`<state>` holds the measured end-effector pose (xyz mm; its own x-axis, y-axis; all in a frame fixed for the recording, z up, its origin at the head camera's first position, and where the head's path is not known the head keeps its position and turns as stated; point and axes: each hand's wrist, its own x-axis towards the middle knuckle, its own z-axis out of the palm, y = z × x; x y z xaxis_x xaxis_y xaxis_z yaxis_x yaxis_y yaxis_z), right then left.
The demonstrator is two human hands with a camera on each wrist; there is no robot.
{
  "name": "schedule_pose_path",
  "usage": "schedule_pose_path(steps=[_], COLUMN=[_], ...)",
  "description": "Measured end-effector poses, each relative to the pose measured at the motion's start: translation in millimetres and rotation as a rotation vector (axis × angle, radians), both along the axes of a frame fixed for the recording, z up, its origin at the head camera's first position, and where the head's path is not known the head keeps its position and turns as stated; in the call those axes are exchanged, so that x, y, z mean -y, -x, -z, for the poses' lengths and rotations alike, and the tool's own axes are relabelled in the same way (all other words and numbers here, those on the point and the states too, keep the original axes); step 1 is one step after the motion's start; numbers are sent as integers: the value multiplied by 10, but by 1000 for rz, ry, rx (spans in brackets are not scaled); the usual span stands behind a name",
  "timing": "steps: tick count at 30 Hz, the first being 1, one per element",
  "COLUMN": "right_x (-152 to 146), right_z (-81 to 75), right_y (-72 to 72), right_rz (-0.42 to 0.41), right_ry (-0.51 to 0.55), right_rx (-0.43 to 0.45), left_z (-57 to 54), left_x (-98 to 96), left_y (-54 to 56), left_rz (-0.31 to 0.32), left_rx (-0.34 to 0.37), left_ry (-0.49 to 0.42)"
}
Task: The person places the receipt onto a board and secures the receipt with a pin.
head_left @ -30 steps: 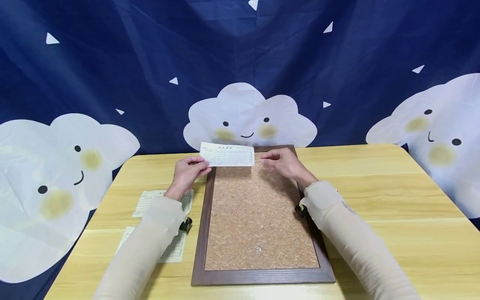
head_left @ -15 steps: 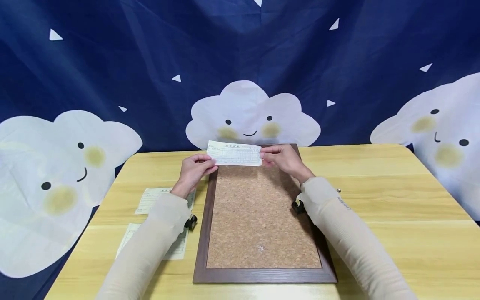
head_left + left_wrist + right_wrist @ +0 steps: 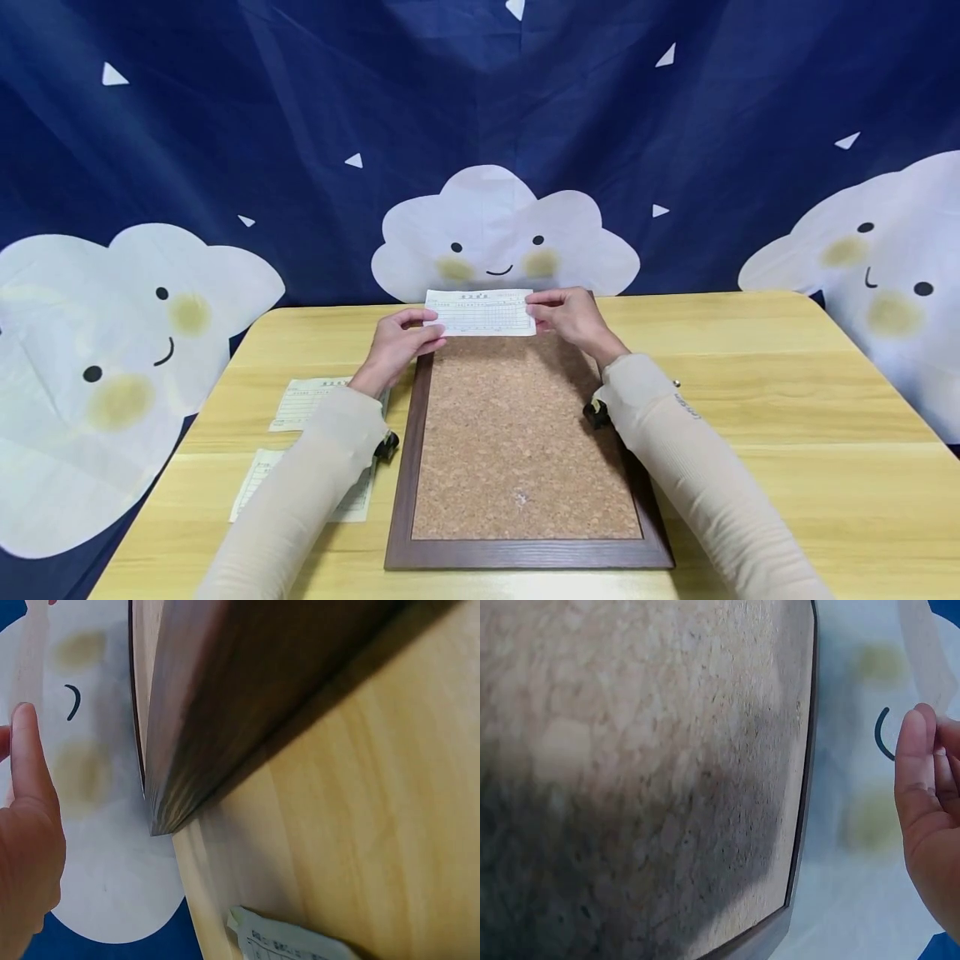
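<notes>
A printed paper form (image 3: 483,313) is stretched sideways over the far end of the framed cork board (image 3: 525,450). My left hand (image 3: 397,346) pinches its left edge between thumb and fingers. At the opposite edge, my right hand (image 3: 573,321) grips it the same way. The right wrist view has the right hand (image 3: 930,802) at its right side, above the board's far edge. In the left wrist view the left hand (image 3: 30,832) shows thumb up against the sheet, with the board's dark wooden frame (image 3: 202,697) beside it.
Two more printed forms lie on the wooden table to the left, one farther (image 3: 300,404) and one nearer (image 3: 251,483), partly covered by the left sleeve. A small shiny round object (image 3: 677,383) sits right of the right forearm. A cloud-patterned curtain (image 3: 480,100) hangs behind the table.
The right hand has come to the form's right edge and taken hold of it. Both hands now hold the form, which has shifted slightly to the right.
</notes>
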<state>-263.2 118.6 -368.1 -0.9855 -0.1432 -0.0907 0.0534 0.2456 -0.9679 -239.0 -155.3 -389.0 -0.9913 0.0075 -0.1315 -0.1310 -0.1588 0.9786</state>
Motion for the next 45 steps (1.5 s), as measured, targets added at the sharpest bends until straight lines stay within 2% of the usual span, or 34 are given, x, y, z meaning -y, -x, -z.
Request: schedule_pose_path(steps=[5, 12, 19, 26, 35, 45], right_x=[-42, -124, -188, -233, -263, -291], right_z=[5, 41, 93, 98, 138, 99], right_y=[-6, -4, 10, 31, 34, 78], right_rz=[4, 6, 8, 4, 4, -16], right_ry=[-28, -55, -126, -190, -235, -268], right_rx=[-29, -81, -125, -116, -103, -102], left_z=[-14, -28, -32, -42, -53, -82], left_x=[-41, -98, -156, -162, -155, -183], left_y=[15, 32, 68, 103, 195, 246], left_rz=[31, 79, 81, 108, 150, 154], left_rx=[-20, -64, -74, -77, -96, -75], left_ry=[77, 132, 270, 335, 493, 547])
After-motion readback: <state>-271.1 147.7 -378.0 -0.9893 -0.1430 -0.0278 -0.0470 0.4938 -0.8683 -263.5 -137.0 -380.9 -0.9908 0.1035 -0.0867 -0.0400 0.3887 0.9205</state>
